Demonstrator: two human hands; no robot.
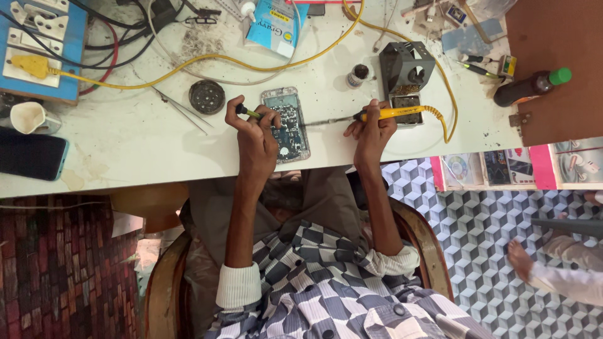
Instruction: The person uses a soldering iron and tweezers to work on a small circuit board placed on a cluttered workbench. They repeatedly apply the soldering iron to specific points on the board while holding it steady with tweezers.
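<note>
White and stained, the table (125, 144) carries an opened phone (286, 124) with its circuit board bared, lying near the front edge between the two hands. At screen left, one hand (256, 135) is clenched around a small yellow-and-black tool (248, 112), its knuckles resting over the phone's edge; at screen right, the other hand (372, 129) grips the yellow handle of a soldering iron (377, 114), whose metal tip reaches the phone's side. Which of them is the person's left and which the right I cannot tell for sure, since the view looks from an odd angle. Just beyond the iron stands a dark metal stand (405, 66) with a tray of brownish sponge, and a yellow cord (264, 66) loops from the handle across the table to a blue switchboard (38, 47). Tweezers (182, 110) and a round dark tin (206, 96) lie near the first hand; a small jar (358, 75) sits by the stand. Farther out are a white cup (28, 117), a dark phone in a blue case (31, 156) cut off by the frame edge, and a brown bottle with a green cap (531, 86) on a brown board. Below the table the floor shows a cube-pattern covering (477, 251), where another person's bare foot (521, 257) stands. Small clutter at the far edge is too blurred to name.
</note>
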